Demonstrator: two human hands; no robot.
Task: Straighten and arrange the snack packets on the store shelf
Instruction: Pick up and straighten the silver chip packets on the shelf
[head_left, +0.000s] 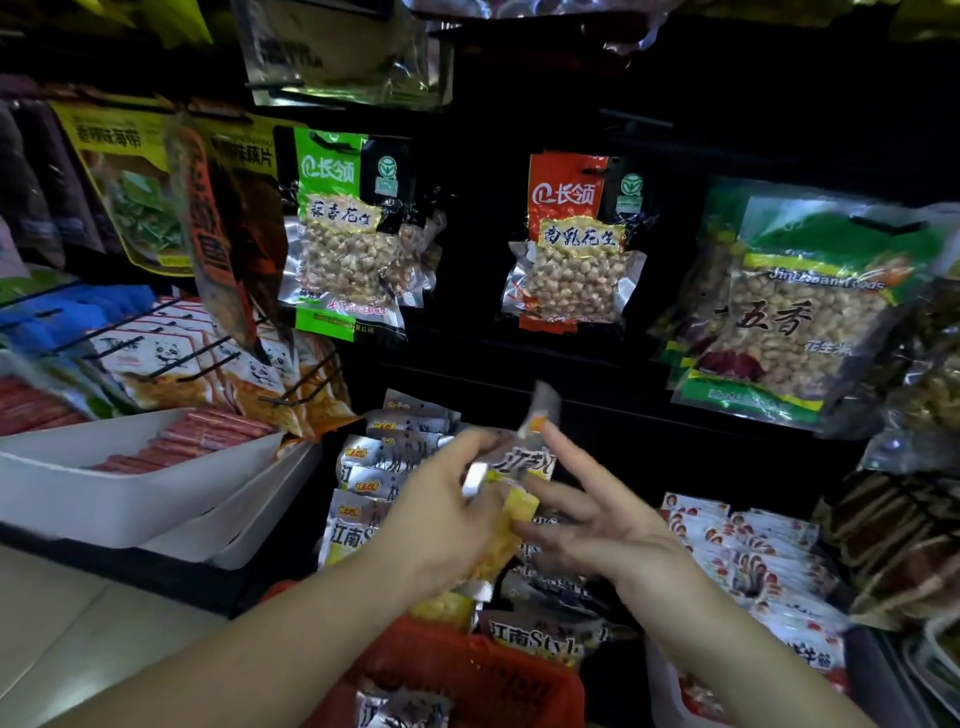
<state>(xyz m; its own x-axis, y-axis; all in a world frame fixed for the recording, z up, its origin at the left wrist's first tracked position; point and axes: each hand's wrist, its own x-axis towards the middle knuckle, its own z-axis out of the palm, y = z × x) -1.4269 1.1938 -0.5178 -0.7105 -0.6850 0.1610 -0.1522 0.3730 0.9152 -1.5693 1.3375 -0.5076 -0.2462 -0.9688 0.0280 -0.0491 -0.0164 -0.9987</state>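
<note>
A silver and yellow snack packet (522, 462) is held upright in front of the lower shelf, blurred by motion. My left hand (441, 514) grips its left side, fingers curled round it. My right hand (587, 514) touches its right side with fingers spread and nearly straight. Behind the hands, a row of matching silver packets (379, 457) stands stacked on the shelf. More of the same packets (535, 642) lie in a red basket (467, 675) just below my wrists.
Peanut bags hang on hooks above: green (343, 234), red (571, 244) and a large green one (800, 312). A white tray (130, 488) of red sausages sits at the left. Red and white packets (753, 551) fill the shelf at the right.
</note>
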